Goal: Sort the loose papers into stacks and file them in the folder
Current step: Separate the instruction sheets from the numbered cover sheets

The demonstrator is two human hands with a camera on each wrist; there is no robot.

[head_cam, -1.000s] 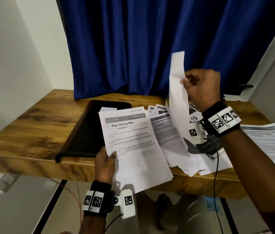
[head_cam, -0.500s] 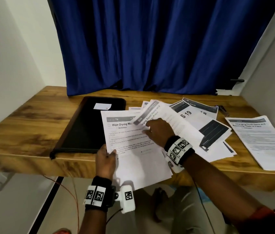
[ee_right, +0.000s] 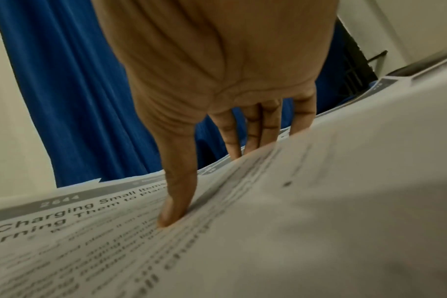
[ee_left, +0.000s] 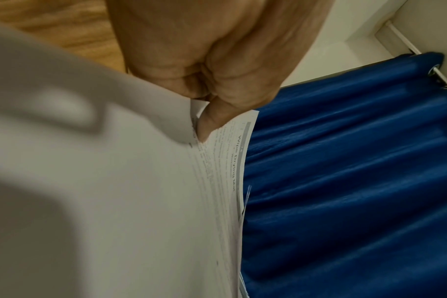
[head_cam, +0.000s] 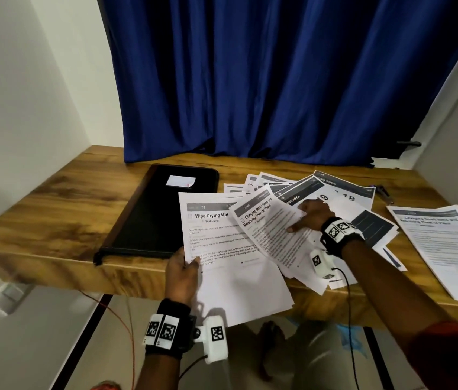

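A black folder (head_cam: 149, 220) lies closed on the left of the wooden desk (head_cam: 53, 209). My left hand (head_cam: 182, 266) grips the left edge of a stack topped by the "Wipe Drying Mat" sheet (head_cam: 222, 249), which overhangs the desk's front edge; its thumb (ee_left: 209, 123) lies on top. My right hand (head_cam: 306, 218) pinches the "Charging Small Items" sheet (head_cam: 270, 229), thumb (ee_right: 176, 193) on the print and fingers (ee_right: 253, 129) under the far edge. That sheet lies tilted across the stack's right side. More loose papers (head_cam: 343, 198) fan out behind and beneath my right hand.
Another stack headed "Charging Small Items" (head_cam: 447, 243) lies at the desk's right end. A white label (head_cam: 180, 181) sits on the folder. A blue curtain (head_cam: 278, 80) hangs behind the desk, walls close both sides, and a small dark object (head_cam: 384, 191) lies near the back right.
My right hand came down from holding a sheet upright in the air to the pile, and now holds the "Charging Small Items" sheet over the stack. My left hand kept its grip.
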